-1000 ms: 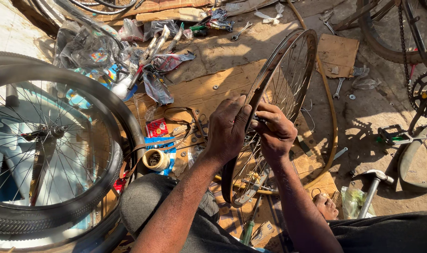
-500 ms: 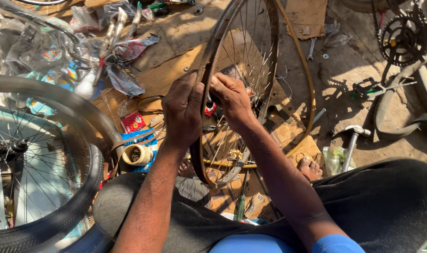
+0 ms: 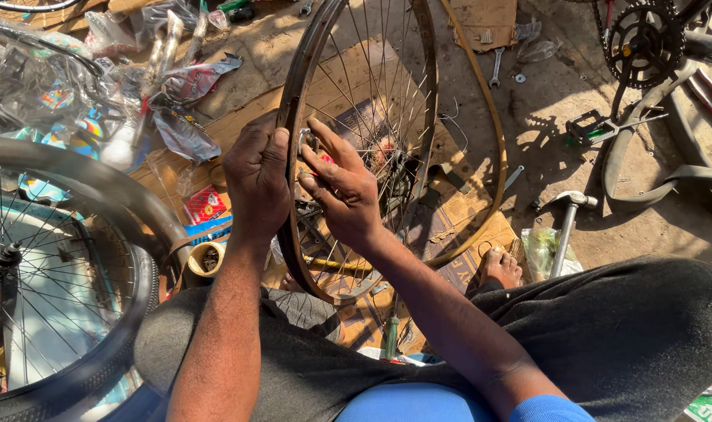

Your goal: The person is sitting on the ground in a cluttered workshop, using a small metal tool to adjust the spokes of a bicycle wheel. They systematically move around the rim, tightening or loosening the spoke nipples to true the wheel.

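A bare bicycle wheel rim (image 3: 291, 101) with thin metal spokes stands upright between my knees. My left hand (image 3: 256, 178) grips the rim's near edge, fingers curled over it. My right hand (image 3: 338, 184) sits just inside the rim, pinching a small metal tool with a red part at a spoke. Both hands nearly touch each other. The wheel's hub (image 3: 383, 156) shows behind my right hand. A second, thinner brown hoop (image 3: 493, 133) leans behind the wheel on its right side.
A tyred wheel (image 3: 113, 234) stands at the left. A hammer (image 3: 567, 223), a wrench (image 3: 496, 69), a tape roll (image 3: 206, 259) and plastic bags (image 3: 51, 86) lie on cardboard and dirt. A chainring (image 3: 641, 43) and inner tube (image 3: 668, 180) are at right. My bare foot (image 3: 500, 268) rests by the hoop.
The view has shifted closer and lower over the wheel. My hands stay on the same part of the rim, with my right fingers now spread around the small tool.
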